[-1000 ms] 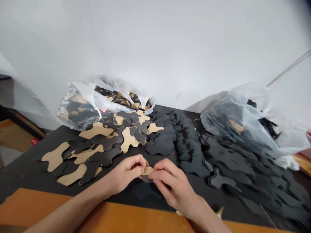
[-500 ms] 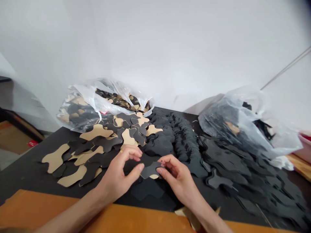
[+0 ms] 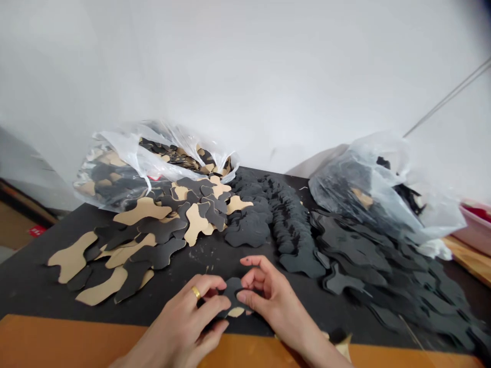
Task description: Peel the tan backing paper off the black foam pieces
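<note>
Near the front of the table, a small black curved cutout (image 3: 232,289) lies between my two hands, with a tan patch (image 3: 235,312) showing at its lower edge. My left hand (image 3: 195,312), with a gold ring on it, pinches the cutout's left side. The thumb and bent fingers of my right hand (image 3: 270,301) close on its right side, while the index finger sticks up. Part of the cutout is covered by my fingers. Beyond my hands are overlapping rows of black cutouts (image 3: 247,230). Loose tan and black cutouts (image 3: 138,243) lie to the left.
A clear plastic bag (image 3: 111,179) full of tan and black pieces stands at the back left. Another plastic bag (image 3: 356,174) sits at the back right, behind piled black cutouts (image 3: 368,250). An orange-brown strip (image 3: 65,337) runs along the front edge. A pink container (image 3: 477,225) is far right.
Both hands have come nearer to me with the black cutout. My left fingers, apart from it before, now grip its left side. My right index finger has lifted.
</note>
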Motion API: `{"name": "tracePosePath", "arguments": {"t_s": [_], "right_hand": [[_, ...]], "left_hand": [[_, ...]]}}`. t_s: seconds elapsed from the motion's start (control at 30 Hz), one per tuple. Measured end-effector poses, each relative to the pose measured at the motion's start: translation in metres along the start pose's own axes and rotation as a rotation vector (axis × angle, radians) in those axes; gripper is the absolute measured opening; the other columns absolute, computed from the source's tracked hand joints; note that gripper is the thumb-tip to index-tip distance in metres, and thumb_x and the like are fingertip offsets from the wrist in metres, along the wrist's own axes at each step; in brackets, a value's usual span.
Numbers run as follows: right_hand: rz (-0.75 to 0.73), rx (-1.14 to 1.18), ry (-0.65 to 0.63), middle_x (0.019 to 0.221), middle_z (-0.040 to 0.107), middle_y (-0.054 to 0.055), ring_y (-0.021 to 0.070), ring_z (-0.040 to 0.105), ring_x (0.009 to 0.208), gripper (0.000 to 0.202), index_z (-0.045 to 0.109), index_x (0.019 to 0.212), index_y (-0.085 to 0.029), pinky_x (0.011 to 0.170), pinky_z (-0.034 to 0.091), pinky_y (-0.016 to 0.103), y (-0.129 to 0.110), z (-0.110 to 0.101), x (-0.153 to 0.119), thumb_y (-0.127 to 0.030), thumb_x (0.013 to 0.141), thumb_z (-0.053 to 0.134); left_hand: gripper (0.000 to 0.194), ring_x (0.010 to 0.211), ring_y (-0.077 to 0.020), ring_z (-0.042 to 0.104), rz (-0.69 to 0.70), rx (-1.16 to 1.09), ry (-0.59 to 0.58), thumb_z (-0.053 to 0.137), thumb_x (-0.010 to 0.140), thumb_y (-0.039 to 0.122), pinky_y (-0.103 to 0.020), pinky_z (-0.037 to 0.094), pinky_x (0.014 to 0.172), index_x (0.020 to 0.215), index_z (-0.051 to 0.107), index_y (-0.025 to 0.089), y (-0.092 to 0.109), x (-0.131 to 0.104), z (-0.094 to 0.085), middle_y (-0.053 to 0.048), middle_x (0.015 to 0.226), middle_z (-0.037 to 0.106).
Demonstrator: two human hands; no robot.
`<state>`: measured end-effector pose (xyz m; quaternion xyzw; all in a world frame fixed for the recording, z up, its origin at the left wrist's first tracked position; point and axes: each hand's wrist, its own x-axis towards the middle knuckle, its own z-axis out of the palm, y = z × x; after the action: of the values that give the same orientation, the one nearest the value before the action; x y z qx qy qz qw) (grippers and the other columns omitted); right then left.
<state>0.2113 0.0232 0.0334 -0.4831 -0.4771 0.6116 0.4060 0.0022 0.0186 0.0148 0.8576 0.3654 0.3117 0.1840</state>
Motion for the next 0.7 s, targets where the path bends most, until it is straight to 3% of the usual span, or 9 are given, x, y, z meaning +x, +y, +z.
{"name": "tracePosePath", "arguments": {"t_s": [0.1, 0.27, 0.37, 0.43, 0.57, 0.7], "right_hand": [[-0.021, -0.099, 0.027, 0.083, 0.054, -0.004, 0.0113, 0.055, 0.07, 0.043, 0.049, 0.117, -0.023, 0.058, 0.049, 0.02, 0.005, -0.001, -0.001, -0.024, 0.079, 0.07], [-0.191, -0.593, 0.117, 0.108, 0.062, 0.005, 0.0185, 0.063, 0.095, 0.043, 0.048, 0.121, -0.026, 0.075, 0.053, 0.027, 0.011, -0.005, -0.012, -0.015, 0.083, 0.063], [-0.322, -0.782, 0.117, 0.121, 0.058, 0.007, 0.0146, 0.064, 0.079, 0.035, 0.052, 0.116, -0.026, 0.069, 0.055, 0.026, 0.01, -0.006, -0.019, -0.014, 0.085, 0.06], [-0.408, -0.853, 0.101, 0.115, 0.061, 0.007, 0.013, 0.064, 0.069, 0.027, 0.056, 0.11, -0.025, 0.065, 0.057, 0.025, 0.008, -0.006, -0.021, -0.014, 0.086, 0.058], [-0.621, -0.976, 0.154, 0.101, 0.067, 0.009, 0.0208, 0.068, 0.087, 0.02, 0.064, 0.106, -0.022, 0.076, 0.06, 0.029, 0.009, -0.007, -0.023, -0.015, 0.087, 0.06], [-0.71, -1.046, 0.192, 0.097, 0.07, 0.011, 0.0217, 0.068, 0.081, 0.02, 0.067, 0.106, -0.019, 0.072, 0.061, 0.031, 0.016, -0.007, -0.024, -0.016, 0.088, 0.06]], "left_hand": [[0.026, 0.097, -0.0192, 0.065, -0.006, -0.012, 0.051, 0.051, 0.085, 0.008, -0.027, 0.056, 0.082, 0.099, 0.065, 0.025, 0.0, -0.001, 0.004, -0.006, 0.11, 0.062], [0.03, 0.086, -0.017, 0.066, 0.041, 0.01, 0.119, 0.047, 0.086, 0.004, -0.025, 0.056, 0.075, 0.1, 0.067, 0.023, 0.002, 0.002, 0.008, -0.006, 0.101, 0.066], [0.03, 0.079, -0.0162, 0.065, 0.05, 0.02, 0.119, 0.048, 0.085, 0.004, -0.024, 0.056, 0.07, 0.099, 0.068, 0.022, 0.003, 0.002, 0.007, -0.005, 0.094, 0.068], [0.031, 0.078, -0.0166, 0.065, 0.038, 0.04, 0.095, 0.048, 0.085, 0.006, -0.024, 0.057, 0.069, 0.1, 0.069, 0.023, 0.005, 0.001, 0.005, -0.004, 0.094, 0.069], [0.035, 0.083, -0.018, 0.066, 0.011, 0.085, 0.016, 0.046, 0.084, 0.007, -0.025, 0.059, 0.073, 0.103, 0.07, 0.024, 0.01, 0.003, -0.003, -0.004, 0.098, 0.072], [0.039, 0.088, -0.0185, 0.067, 0.012, 0.093, -0.006, 0.044, 0.083, 0.006, -0.024, 0.06, 0.078, 0.104, 0.071, 0.024, 0.012, 0.006, -0.007, -0.003, 0.103, 0.075]]}}
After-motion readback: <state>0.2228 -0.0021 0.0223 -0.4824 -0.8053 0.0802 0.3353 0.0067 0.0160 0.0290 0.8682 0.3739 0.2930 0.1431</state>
